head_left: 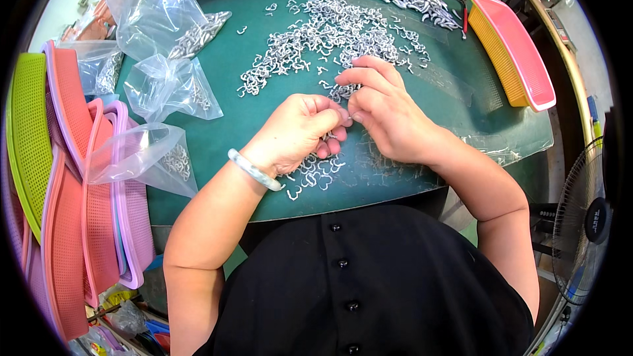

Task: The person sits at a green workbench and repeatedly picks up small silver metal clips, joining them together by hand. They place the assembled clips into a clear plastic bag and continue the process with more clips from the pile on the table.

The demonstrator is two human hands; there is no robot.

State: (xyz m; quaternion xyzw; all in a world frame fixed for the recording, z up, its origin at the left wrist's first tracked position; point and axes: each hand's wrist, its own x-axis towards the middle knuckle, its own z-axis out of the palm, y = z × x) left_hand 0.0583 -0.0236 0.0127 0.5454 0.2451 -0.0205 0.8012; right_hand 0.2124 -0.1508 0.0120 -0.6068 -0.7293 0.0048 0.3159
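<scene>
My left hand point(300, 128), a pale bangle on its wrist, is closed, and small silvery curved metal hooks show between its curled fingers. Its thumb and forefinger meet the fingertips of my right hand point(389, 109). The right thumb and forefinger are pinched together, while its other fingers stretch out over a few hooks; whatever lies in the pinch is too small to make out. Beyond both hands spreads a large loose pile of hooks point(330, 29). Under my left hand, near the table's front edge, lies a smaller scatter of hooks point(318, 173).
On the green-topped table point(244, 178), longer grey pieces point(412, 0) lie at the back beside red-handled pliers point(464, 16). A pink and yellow basket point(517, 53) stands right. Clear bags point(175, 86) and stacked plastic baskets point(66, 224) crowd the left. A fan point(580, 217) is at far right.
</scene>
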